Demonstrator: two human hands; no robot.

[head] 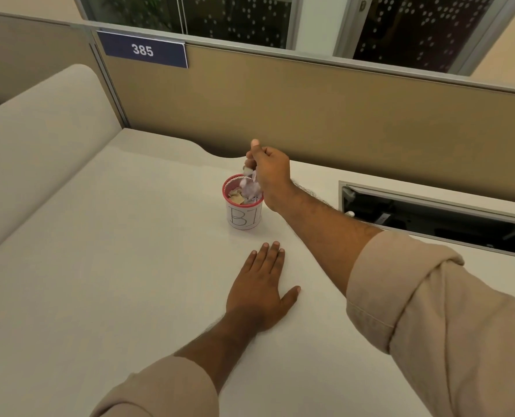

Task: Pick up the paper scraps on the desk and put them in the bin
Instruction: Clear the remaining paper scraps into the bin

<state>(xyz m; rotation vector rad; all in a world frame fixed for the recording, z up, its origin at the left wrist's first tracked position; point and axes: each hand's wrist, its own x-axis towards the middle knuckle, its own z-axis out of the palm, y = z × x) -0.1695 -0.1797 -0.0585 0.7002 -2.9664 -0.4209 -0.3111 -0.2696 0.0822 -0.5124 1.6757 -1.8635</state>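
The right hand (269, 176) pinches pale crumpled paper scraps (250, 185) directly over the red-rimmed mesh bin (243, 213) mid-desk so they drop inside; the left hand (260, 288) lies flat and open, bracing on the white desk (99, 266).

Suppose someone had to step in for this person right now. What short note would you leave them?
Left hand: flat on the desk, fingers straight, holding nothing.
Right hand: above the bin, fingers curled on paper scraps that hang over its mouth.
Done: scraps already lie inside the bin.
Left: let these scraps go into the bin. No other scraps show on the desk in this view.
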